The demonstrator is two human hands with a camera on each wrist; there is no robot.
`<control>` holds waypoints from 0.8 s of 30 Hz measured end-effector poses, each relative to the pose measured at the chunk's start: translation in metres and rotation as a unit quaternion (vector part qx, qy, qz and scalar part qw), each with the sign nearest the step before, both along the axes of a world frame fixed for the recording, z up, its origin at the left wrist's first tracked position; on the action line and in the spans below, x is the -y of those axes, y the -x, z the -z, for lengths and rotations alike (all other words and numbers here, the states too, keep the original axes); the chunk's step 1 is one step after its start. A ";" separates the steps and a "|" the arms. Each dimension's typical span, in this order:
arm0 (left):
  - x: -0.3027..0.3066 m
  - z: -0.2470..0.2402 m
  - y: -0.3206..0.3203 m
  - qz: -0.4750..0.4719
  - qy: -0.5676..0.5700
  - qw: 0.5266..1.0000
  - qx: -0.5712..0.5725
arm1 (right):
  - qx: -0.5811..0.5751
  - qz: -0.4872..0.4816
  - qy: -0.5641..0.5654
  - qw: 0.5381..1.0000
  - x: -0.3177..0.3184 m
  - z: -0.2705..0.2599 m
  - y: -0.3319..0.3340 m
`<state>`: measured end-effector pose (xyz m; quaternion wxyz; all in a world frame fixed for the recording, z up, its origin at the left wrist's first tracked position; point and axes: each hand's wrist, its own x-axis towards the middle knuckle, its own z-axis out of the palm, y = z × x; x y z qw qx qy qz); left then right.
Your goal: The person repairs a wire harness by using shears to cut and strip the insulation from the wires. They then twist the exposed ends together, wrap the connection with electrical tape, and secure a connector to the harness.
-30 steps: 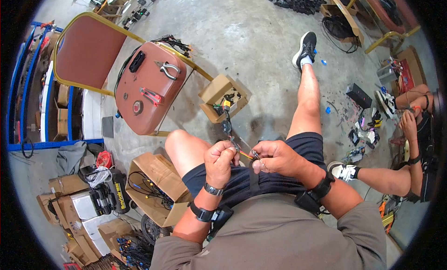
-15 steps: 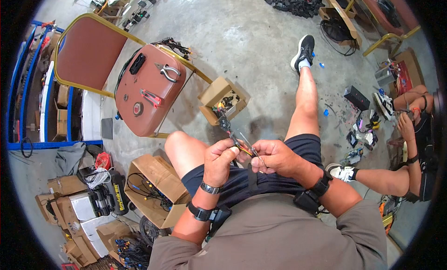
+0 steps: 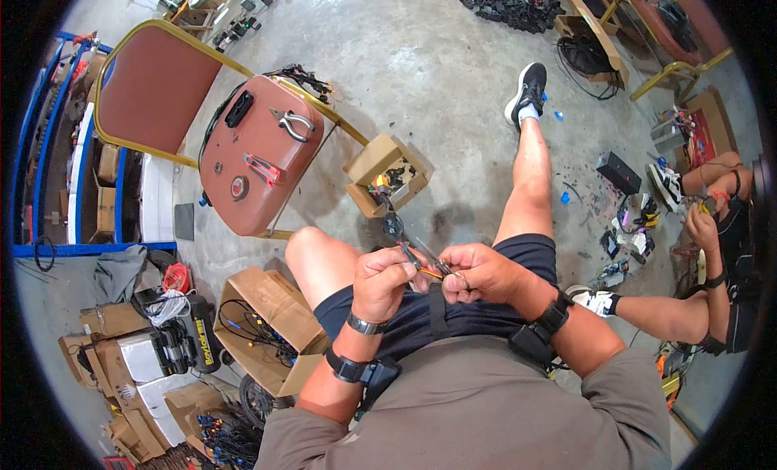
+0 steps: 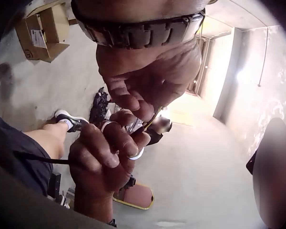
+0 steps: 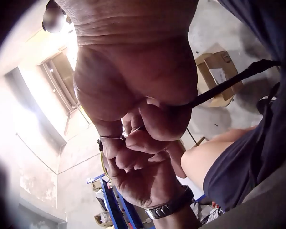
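In the head view my left hand [image 3: 382,285] pinches a thin cable between thumb and fingers, in front of my lap. Its red, yellow and black wires [image 3: 429,270] bridge the short gap to my right hand [image 3: 483,274]. The cable's dark looped part [image 3: 392,225] hangs out past the left hand, overlapping a small carton. Curled fingers of the right hand hold slim silver scissors [image 3: 426,251], whose blades point away from me alongside the wires. A pale loop [image 4: 106,125] encircles one right finger in the left wrist view. Fingers hide the wire ends.
The small open carton [image 3: 390,177] stands on the floor ahead. On a brown chair seat [image 3: 271,195] lie pliers [image 3: 293,124], a red cutter [image 3: 263,170] and a tape roll [image 3: 239,188]. Beside my left leg is a cardboard box [image 3: 279,308] of cables. Another person [image 3: 688,312] sits at right.
The scissors' blades have come into view from the right hand and now lie nearer the wires. The hanging cable part has swung slightly. Both hands stay close together over the lap.
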<state>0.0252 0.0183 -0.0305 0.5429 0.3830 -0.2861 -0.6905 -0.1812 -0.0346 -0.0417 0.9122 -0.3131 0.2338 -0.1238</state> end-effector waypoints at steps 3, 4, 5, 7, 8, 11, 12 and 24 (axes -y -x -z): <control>0.001 -0.001 -0.001 0.025 0.001 1.000 -0.011 | 0.002 -0.027 0.015 1.000 0.000 0.006 -0.001; 0.002 -0.004 0.000 0.028 -0.019 0.999 0.004 | 0.011 -0.012 0.009 1.000 -0.002 0.011 -0.002; 0.003 -0.007 0.003 0.030 -0.018 0.999 0.003 | 0.021 0.002 0.002 1.000 -0.003 0.014 -0.003; 0.004 -0.013 0.008 0.013 -0.040 0.999 -0.019 | 0.014 0.025 0.017 0.999 -0.005 0.017 -0.006; 0.004 -0.013 0.009 0.013 -0.039 0.999 -0.019 | 0.007 0.046 0.033 0.998 -0.005 0.017 -0.008; 0.005 -0.009 0.009 -0.007 -0.040 0.997 -0.058 | -0.007 0.089 0.104 0.991 -0.005 0.020 -0.011; 0.005 -0.006 0.007 -0.015 -0.049 0.998 -0.048 | -0.007 0.088 0.105 0.991 -0.005 0.021 -0.010; 0.004 -0.004 0.011 -0.044 -0.047 0.998 -0.022 | -0.114 0.072 0.254 0.958 0.001 -0.004 0.012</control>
